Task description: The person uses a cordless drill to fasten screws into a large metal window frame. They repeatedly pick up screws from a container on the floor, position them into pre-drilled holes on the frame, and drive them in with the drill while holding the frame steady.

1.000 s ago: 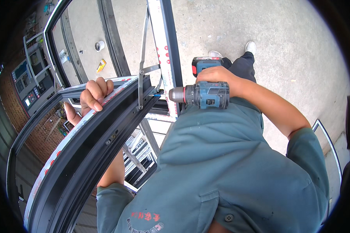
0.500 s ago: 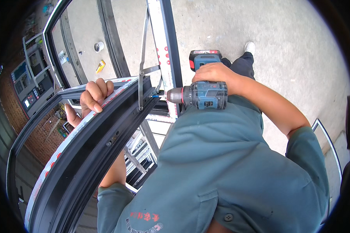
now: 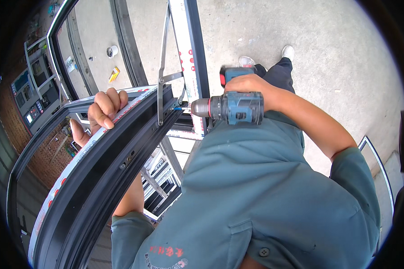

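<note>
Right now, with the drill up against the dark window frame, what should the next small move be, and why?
Probably press the drill straight in and squeeze the trigger. Its bit tip already sits at the metal stay arm on the corner of the window frame, the right hand grips the drill, and the left hand clamps the frame's top edge to steady it. I cannot tell whether a screw is seated.

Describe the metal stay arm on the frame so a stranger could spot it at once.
Start at the dark window frame gripped by the left hand. At its corner, where the drill points, a thin grey stay arm rises. It alone is bare metal; neighbouring bars are black.
</note>
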The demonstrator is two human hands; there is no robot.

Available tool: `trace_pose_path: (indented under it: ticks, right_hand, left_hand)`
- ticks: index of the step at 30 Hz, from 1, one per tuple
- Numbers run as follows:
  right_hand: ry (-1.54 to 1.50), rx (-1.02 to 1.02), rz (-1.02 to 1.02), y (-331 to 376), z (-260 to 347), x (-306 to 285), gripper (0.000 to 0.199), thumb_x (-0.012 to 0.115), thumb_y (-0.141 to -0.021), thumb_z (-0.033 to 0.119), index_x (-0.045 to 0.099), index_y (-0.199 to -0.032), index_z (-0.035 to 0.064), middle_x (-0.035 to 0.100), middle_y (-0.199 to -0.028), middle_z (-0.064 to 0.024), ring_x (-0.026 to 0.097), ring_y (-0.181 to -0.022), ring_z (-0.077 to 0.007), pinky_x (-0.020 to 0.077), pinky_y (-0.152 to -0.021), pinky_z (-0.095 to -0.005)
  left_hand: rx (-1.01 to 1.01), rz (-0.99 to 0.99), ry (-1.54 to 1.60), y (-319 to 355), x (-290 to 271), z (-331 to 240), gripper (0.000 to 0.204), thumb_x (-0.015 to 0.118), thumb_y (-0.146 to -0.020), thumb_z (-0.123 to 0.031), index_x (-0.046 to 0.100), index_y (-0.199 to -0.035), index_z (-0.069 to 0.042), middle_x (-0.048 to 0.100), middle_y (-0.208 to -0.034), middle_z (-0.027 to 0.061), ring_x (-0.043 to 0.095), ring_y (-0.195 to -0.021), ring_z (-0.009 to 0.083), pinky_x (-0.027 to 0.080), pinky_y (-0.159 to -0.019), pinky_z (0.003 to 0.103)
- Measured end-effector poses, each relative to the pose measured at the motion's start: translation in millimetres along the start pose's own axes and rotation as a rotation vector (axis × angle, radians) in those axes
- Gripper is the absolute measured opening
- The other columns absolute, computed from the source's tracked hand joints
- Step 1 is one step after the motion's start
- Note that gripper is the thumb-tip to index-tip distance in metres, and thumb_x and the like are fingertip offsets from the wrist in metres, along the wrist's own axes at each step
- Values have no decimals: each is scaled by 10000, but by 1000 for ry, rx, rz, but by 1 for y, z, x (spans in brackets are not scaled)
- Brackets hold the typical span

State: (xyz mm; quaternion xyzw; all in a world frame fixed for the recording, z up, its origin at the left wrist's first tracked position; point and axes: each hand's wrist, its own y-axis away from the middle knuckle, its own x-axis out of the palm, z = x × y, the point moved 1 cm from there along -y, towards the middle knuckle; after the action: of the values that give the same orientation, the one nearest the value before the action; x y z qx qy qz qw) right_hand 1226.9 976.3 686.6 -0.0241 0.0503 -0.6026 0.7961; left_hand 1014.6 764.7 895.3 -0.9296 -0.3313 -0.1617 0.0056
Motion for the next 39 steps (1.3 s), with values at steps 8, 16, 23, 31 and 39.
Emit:
trace_pose_path:
  ticks: [8, 16, 23, 31, 39]
  right_hand:
    - [-105, 59, -54, -1, 7, 5, 280, 760, -776, 138, 685, -1037, 70, 710, -915, -157, 687, -880, -386, 539, -767, -425]
    - [-15, -19, -26, -5, 6, -15, 300, 769, -776, 154, 710, -1059, 72, 721, -959, -162, 686, -917, -386, 539, -781, -437]
    - [-100, -93, -111, 6, 0, 11, 394, 785, -765, 123, 719, -1145, 45, 729, -1011, -180, 701, -945, -368, 548, -821, -426]
    - [25, -16, -25, 61, 18, -37, 320, 768, -774, 96, 710, -1084, 40, 704, -929, -147, 674, -846, -344, 529, -780, -406]
    - [45, 166, 106, 89, 51, -74, 161, 752, -819, 81, 661, -934, 16, 678, -868, -119, 628, -769, -277, 521, -757, -384]
  left_hand:
    - [15, -20, 3, 0, -1, 1, 871, 129, -1031, -677, 717, -761, -94, 394, -719, 6, 335, -721, 165, 321, -754, 350]
    - [4, -92, 18, 4, 3, 2, 793, 258, -1023, -675, 702, -729, -86, 427, -723, 10, 339, -737, 146, 300, -744, 327]
    - [14, -447, -45, 10, 4, 1, 713, 283, -1057, -598, 634, -752, -57, 440, -728, 49, 355, -705, 167, 346, -714, 329]
    - [-140, -1337, 18, 154, 50, 51, 246, 623, -1007, -233, 664, -1147, -35, 676, -1033, 76, 631, -965, 152, 500, -899, 308]
    - [-554, -1165, 543, 221, 182, 154, 341, 466, -1001, 111, 480, -1339, 60, 588, -1394, 258, 616, -1273, 283, 537, -1099, 354]
